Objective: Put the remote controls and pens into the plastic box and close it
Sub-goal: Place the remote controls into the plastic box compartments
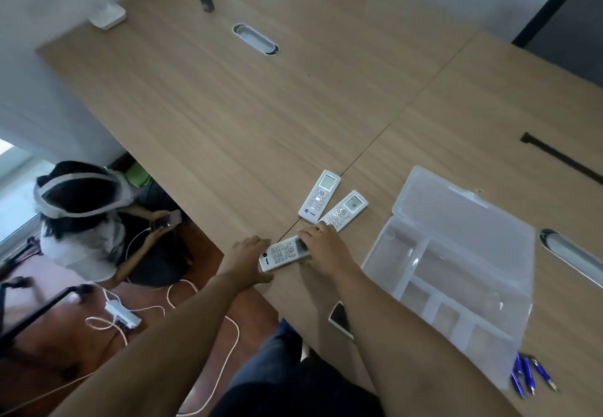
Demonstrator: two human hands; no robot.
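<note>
Both hands on the nearest white remote [283, 253] — my left hand [249, 252] cupping its near end, my right hand [321, 247] pressing fingers on its far end. Two more remotes [332, 203] lie beyond, on the wood table [228, 106]. Rightward, the clear plastic box [456, 253] lies open, blue pens [530, 376] beside it.

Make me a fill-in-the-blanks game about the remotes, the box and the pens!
1. There are ____ white remote controls on the table.
2. The lid of the plastic box is ____.
3. The blue pens lie on the table, ____ the box.
4. Both the left hand and right hand touch the ____ remote.

Missing words: three; open; outside; nearest
</note>
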